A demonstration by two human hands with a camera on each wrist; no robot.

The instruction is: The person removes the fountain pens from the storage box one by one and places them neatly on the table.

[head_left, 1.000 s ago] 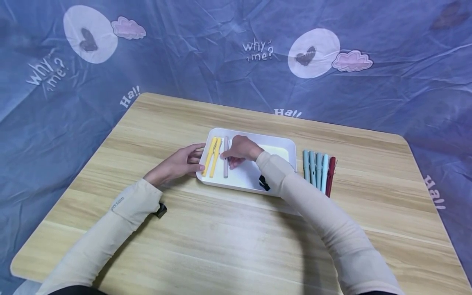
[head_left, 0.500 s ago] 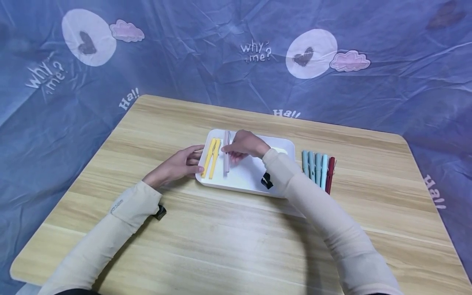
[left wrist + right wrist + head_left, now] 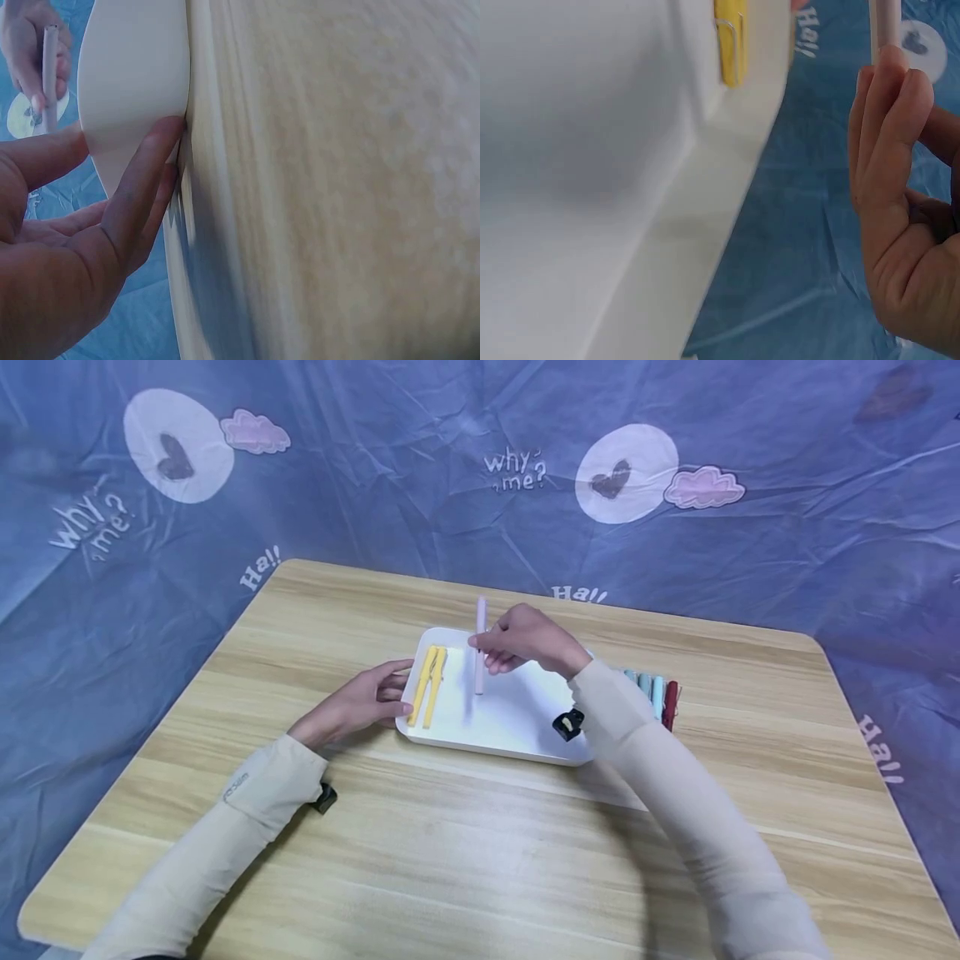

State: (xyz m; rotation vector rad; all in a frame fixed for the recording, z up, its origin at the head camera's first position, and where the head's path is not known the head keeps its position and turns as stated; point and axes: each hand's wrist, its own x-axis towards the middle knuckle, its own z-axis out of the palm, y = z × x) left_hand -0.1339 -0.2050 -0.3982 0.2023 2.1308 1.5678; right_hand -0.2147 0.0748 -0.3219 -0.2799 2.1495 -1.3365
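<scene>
My right hand pinches a pale lilac pen between thumb and fingers, near its middle. The pen stands upright above the white tray, its lower end over the tray's floor. In the right wrist view only part of the lilac pen shows beyond the fingertips. My left hand holds the tray's left end, thumb on the rim and fingers against the outer wall, down by the table in the left wrist view. Two yellow pens lie side by side in the tray's left part.
Right of the tray, partly behind my right forearm, lies a row of teal and light blue pens with a dark red pen at its end. The wooden table meets a blue printed cloth at the back.
The lilac pen, earlier lying in the tray beside the yellow pens, has been lifted by my right hand and moved slightly right, tilting upright. My left hand stays at the tray.
</scene>
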